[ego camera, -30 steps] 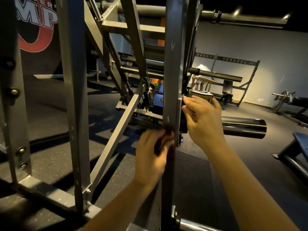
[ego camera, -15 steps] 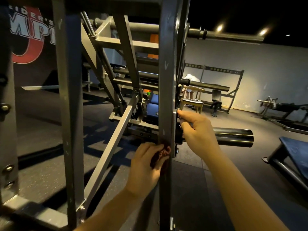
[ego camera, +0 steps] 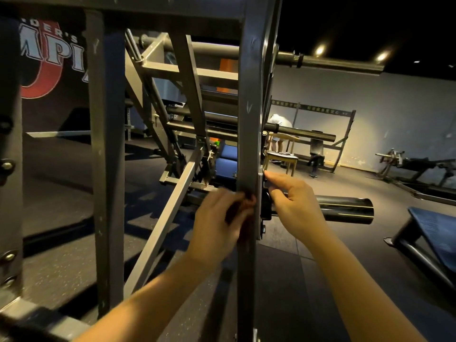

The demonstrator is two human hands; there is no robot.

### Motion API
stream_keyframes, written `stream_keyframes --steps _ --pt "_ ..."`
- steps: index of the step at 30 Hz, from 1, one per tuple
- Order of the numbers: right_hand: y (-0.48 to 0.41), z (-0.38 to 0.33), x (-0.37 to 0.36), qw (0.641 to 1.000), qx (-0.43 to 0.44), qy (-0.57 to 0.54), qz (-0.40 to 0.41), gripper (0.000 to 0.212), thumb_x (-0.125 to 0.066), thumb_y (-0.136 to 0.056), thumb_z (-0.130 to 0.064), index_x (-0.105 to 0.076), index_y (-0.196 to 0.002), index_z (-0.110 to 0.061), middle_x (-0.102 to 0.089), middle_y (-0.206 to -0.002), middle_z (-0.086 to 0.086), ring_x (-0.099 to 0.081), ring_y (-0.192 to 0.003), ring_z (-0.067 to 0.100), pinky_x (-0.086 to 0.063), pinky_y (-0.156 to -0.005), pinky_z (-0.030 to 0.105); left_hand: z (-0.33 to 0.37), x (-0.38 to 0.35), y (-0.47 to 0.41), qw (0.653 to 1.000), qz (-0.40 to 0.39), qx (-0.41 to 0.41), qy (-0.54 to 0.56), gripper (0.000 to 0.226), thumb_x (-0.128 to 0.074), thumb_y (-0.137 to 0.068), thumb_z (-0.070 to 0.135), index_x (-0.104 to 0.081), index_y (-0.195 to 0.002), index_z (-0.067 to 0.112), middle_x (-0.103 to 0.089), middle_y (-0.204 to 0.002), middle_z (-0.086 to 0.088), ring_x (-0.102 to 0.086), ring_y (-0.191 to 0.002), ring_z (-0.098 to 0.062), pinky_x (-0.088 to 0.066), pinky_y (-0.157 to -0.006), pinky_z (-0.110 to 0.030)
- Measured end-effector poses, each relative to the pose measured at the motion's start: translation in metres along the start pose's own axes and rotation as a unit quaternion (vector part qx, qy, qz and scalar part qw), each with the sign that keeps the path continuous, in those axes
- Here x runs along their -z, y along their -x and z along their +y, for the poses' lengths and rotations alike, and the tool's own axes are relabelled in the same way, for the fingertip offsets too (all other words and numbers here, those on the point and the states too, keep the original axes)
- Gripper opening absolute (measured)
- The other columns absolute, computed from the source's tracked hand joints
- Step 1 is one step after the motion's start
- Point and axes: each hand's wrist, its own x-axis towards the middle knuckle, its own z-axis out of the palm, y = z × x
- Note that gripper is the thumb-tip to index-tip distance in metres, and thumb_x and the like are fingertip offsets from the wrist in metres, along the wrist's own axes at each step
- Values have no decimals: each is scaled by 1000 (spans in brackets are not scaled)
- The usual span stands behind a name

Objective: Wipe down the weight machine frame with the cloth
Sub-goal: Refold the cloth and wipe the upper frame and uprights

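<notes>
Left hand: At 6 o'clock of the view, the left hand [ego camera: 217,223] is blurred with motion, its fingers [ego camera: 229,201] bunched tight around a dark reddish cloth [ego camera: 248,201].
Cloth: It is pressed to the near face of the upright post [ego camera: 249,119], level with the stub of the black loading sleeve [ego camera: 345,208] that juts toward 3 o'clock.
Change: Half a second back the cloth sat below that sleeve. It has since travelled up the post, so an upward wiping stroke appears to be under way.
Right hand: Just right of centre, the right hand [ego camera: 293,201] rests at the post's right edge with its index fingertip touching the bolted edge plate. The other fingers are bent, and whether they actually grip cannot be told.
Progress: Judging by the rest of the weight machine frame [ego camera: 106,169] spread from 9 to 12 o'clock, much steel looks to remain unwiped. The post above the cloth seems the next stretch.
Right side: A blue padded bench [ego camera: 434,230] sits on the floor at 4 o'clock.
Background: A wooden chair [ego camera: 281,156] and a bent-over person in white [ego camera: 280,122] stand near the far wall, at 1 o'clock from the hands.
</notes>
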Motion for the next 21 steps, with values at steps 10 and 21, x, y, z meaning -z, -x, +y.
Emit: stream_keyframes --steps 10,21 --pt "0 -11 0 999 -13 -48 7 33 -57 -103 -19 -62 -115 -49 -68 -110 -24 -60 -104 -12 -48 -80 6 -5 -5 29 999 -11 28 44 29 -71 -87 33 -65 -116 32 -62 -121 17 -60 -117 -2 -53 -103 -34" --pt "-31 -32 16 994 -41 -77 66 43 -54 -104 -9 -53 -142 -29 -61 -114 -20 -64 -85 -7 -57 -69 17 18 15 -46 995 44 -17 84 32 -72 -90 25 -62 -119 33 -59 -124 12 -57 -119 -3 -50 -103 -28"
